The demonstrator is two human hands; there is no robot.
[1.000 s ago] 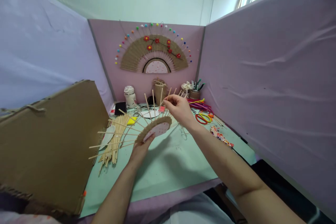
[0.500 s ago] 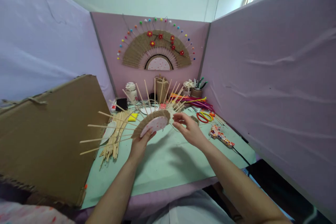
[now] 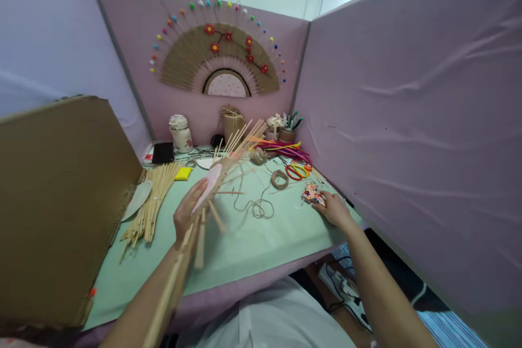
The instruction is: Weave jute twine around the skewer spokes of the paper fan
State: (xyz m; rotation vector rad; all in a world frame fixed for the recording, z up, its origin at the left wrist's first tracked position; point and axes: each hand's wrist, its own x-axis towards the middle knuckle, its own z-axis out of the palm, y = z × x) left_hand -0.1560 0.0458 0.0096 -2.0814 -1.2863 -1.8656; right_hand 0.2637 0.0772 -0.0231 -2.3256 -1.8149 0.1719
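Note:
My left hand (image 3: pixel 188 211) grips a half-round fan frame (image 3: pixel 211 184) by its pale spotted centre piece. The frame is turned nearly edge-on, and its wooden sticks point both toward me and away, some blurred by motion. At the right of the table my right hand (image 3: pixel 335 210) is closed around a flower-patterned glue gun (image 3: pixel 312 194), which lies on the green tabletop; part of its body is hidden under the fingers. Between the hands, a loose length of twine (image 3: pixel 261 209) runs from a small coil of twine (image 3: pixel 279 180).
A bundle of wooden sticks (image 3: pixel 153 201) and a white oval piece (image 3: pixel 138 199) lie left, by a large cardboard sheet (image 3: pixel 61 201). Scissors (image 3: pixel 297 172), pipe cleaners (image 3: pixel 285 149) and a jar (image 3: pixel 180 133) sit farther back. A finished fan (image 3: pixel 220 54) hangs on the back panel.
My right hand has moved from beside the fan frame to the glue gun and closed on it. My left hand has turned the frame nearly edge-on. The view has shifted right and down.

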